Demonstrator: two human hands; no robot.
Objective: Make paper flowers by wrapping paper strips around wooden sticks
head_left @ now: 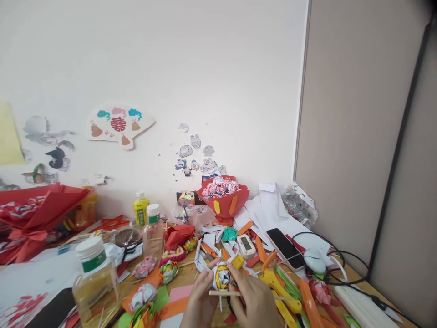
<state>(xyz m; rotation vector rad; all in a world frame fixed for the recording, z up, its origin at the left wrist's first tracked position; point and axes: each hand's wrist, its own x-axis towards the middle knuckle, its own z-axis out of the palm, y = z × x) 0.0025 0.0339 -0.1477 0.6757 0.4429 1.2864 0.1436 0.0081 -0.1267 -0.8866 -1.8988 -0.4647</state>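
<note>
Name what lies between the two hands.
The head view shows a yellow-and-white paper piece between left hand and right hand, plus a pale stick.

Behind the wooden surface (128, 288) rises a white wall (221, 68) — a fan-shaped sign (118, 125) and paper cutouts (209, 165) stuck on it — and a grey-beige panel (344, 114) with a dark strip (399, 146) stands at right, evenly lit.

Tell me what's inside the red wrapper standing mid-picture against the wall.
The red wrapper holds a bunch of pink-and-white flowers, showing at its open top. Their lower parts, and anything deeper, are hidden by the wrapper.
</note>
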